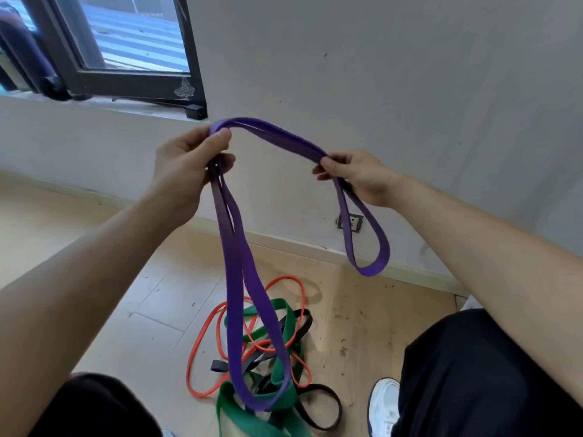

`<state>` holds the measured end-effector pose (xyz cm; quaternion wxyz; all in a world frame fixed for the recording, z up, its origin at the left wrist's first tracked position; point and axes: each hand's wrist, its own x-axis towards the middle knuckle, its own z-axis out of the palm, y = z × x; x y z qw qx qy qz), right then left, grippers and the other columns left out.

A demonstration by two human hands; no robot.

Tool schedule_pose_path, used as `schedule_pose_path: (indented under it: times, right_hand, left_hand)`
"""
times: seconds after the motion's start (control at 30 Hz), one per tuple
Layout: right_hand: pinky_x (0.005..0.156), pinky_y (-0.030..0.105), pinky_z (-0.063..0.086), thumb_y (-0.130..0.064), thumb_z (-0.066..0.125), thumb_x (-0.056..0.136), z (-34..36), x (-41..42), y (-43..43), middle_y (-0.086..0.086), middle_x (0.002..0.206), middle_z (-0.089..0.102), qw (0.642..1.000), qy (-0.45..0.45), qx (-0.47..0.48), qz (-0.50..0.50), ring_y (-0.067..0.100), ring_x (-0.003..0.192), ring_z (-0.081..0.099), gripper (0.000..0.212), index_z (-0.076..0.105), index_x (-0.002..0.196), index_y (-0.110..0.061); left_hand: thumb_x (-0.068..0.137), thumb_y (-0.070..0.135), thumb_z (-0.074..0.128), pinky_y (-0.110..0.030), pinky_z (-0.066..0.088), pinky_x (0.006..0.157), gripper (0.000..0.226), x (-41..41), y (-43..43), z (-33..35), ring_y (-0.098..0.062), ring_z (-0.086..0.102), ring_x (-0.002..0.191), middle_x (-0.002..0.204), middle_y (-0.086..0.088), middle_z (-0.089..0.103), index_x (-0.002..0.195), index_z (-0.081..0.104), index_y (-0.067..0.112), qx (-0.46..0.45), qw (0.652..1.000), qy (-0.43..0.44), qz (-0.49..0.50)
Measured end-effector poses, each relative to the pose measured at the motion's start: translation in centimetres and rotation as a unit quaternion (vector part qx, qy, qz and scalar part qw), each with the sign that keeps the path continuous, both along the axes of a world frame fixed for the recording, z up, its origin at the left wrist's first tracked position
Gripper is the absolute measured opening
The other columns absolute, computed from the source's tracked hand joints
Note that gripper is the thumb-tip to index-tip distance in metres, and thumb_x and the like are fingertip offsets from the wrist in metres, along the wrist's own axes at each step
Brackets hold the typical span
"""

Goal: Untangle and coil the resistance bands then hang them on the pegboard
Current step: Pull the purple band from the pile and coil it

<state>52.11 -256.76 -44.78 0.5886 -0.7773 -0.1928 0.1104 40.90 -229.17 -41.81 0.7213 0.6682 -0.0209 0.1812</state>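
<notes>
A purple resistance band point(234, 279) hangs folded between both hands in front of the wall. My left hand point(186, 167) pinches its doubled top, with a long loop dropping below it over the floor pile. My right hand point(359, 176) grips the band further along, and a short loop dangles under it. On the floor below lies a tangle of an orange band point(202, 339), a green band point(285, 342) and a black band point(318, 402). No pegboard is in view.
A grey wall point(394, 74) faces me, with a dark-framed window point(126, 80) at the upper left and a wall socket point(350, 222) low down. My knees in black trousers and a white shoe point(383, 405) flank the pile on the wooden floor.
</notes>
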Motion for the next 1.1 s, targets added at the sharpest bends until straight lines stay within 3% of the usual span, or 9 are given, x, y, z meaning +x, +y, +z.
schedule_pose_path:
  times: [0.1, 0.2, 0.33, 0.43, 0.5, 0.67, 0.8, 0.93, 1.1]
  right_hand:
    - [0.097, 0.029, 0.048, -0.018, 0.061, 0.099, -0.5, -1.1, 1.0, 0.005, 0.117, 0.072, 0.994, 0.025, -0.078, 0.070, 0.020, 0.112, 0.064, 0.030, 0.064, 0.127, -0.005]
    - [0.111, 0.041, 0.044, -0.018, 0.068, 0.095, -1.0, -1.9, 2.6, 0.002, 0.120, 0.072, 0.979, 0.028, -0.152, 0.136, 0.020, 0.119, 0.063, 0.031, 0.064, 0.125, -0.016]
    - [0.115, 0.048, 0.037, -0.028, 0.073, 0.091, -0.3, -3.2, 5.2, -0.008, 0.124, 0.070, 0.981, 0.028, -0.119, 0.152, 0.013, 0.123, 0.060, 0.035, 0.063, 0.125, -0.031]
    - [0.108, 0.048, 0.038, -0.033, 0.073, 0.090, 1.3, -3.8, 6.6, -0.006, 0.119, 0.072, 0.990, 0.020, 0.008, 0.142, 0.016, 0.121, 0.060, 0.033, 0.067, 0.122, -0.027]
    - [0.097, 0.042, 0.043, -0.033, 0.072, 0.091, 2.0, -4.1, 7.0, -0.006, 0.108, 0.075, 0.993, -0.010, 0.037, 0.108, 0.015, 0.112, 0.065, 0.023, 0.069, 0.113, -0.027]
    - [0.087, 0.027, 0.055, -0.023, 0.076, 0.090, 2.6, -4.8, 7.1, 0.004, 0.095, 0.075, 0.988, -0.126, -0.006, 0.088, 0.011, 0.089, 0.069, 0.026, 0.071, 0.113, -0.013]
    - [0.081, 0.021, 0.055, -0.025, 0.076, 0.090, 3.7, -5.2, 6.7, 0.007, 0.099, 0.075, 0.971, -0.205, -0.077, 0.095, 0.007, 0.086, 0.068, 0.030, 0.073, 0.115, -0.007]
    - [0.082, 0.019, 0.052, -0.016, 0.071, 0.094, 4.2, -5.1, 6.4, -0.002, 0.093, 0.071, 0.976, -0.203, -0.011, 0.073, 0.000, 0.084, 0.066, 0.017, 0.070, 0.110, -0.009]
    - [0.076, 0.025, 0.049, -0.016, 0.066, 0.097, 5.2, -3.8, 5.2, -0.002, 0.085, 0.067, 0.977, -0.163, 0.131, -0.030, 0.009, 0.076, 0.065, 0.005, 0.067, 0.102, -0.014]
  left_hand:
    - [0.097, 0.020, 0.068, -0.032, 0.057, 0.087, 0.017, -0.1, -0.6, 0.7, -0.018, 0.064, 0.078, 0.089, 0.000, 0.061, 0.111, 0.073, 0.012, -0.023, 0.999, -0.025, -0.005]
    - [0.099, 0.020, 0.066, -0.031, 0.056, 0.086, 0.017, -0.3, -1.3, 1.0, -0.018, 0.063, 0.078, 0.089, 0.001, 0.061, 0.112, 0.072, 0.012, -0.007, 0.999, -0.041, -0.023]
    - [0.098, 0.017, 0.065, -0.026, 0.056, 0.081, 0.022, -0.4, -2.2, 0.4, -0.016, 0.064, 0.077, 0.085, 0.004, 0.067, 0.118, 0.070, 0.008, 0.070, 0.996, -0.036, -0.040]
    - [0.098, 0.014, 0.065, -0.026, 0.058, 0.083, 0.028, -0.6, -2.1, -0.5, -0.012, 0.067, 0.079, 0.094, -0.002, 0.071, 0.123, 0.068, 0.002, 0.137, 0.989, -0.018, -0.046]
    - [0.098, 0.015, 0.065, -0.027, 0.059, 0.085, 0.028, -0.7, -1.6, -0.9, -0.012, 0.069, 0.082, 0.098, -0.004, 0.072, 0.123, 0.068, 0.004, 0.172, 0.984, -0.009, -0.053]
    - [0.096, 0.017, 0.067, -0.020, 0.057, 0.077, 0.017, -1.1, -0.8, -1.2, -0.010, 0.070, 0.078, 0.091, 0.001, 0.072, 0.113, 0.071, 0.015, 0.205, 0.977, 0.009, -0.057]
    - [0.094, 0.016, 0.069, -0.020, 0.058, 0.076, 0.017, -1.3, -1.0, -1.3, -0.012, 0.071, 0.078, 0.091, -0.002, 0.072, 0.112, 0.070, 0.016, 0.206, 0.976, 0.010, -0.065]
    - [0.091, 0.016, 0.073, -0.028, 0.060, 0.082, 0.026, -1.2, -1.6, -1.8, -0.019, 0.073, 0.087, 0.094, -0.007, 0.074, 0.116, 0.066, 0.017, 0.203, 0.975, 0.025, -0.091]
    - [0.086, 0.014, 0.078, -0.043, 0.060, 0.089, 0.033, -0.8, -2.3, -4.7, -0.022, 0.074, 0.094, 0.095, -0.006, 0.074, 0.115, 0.061, 0.017, 0.255, 0.943, 0.130, -0.170]
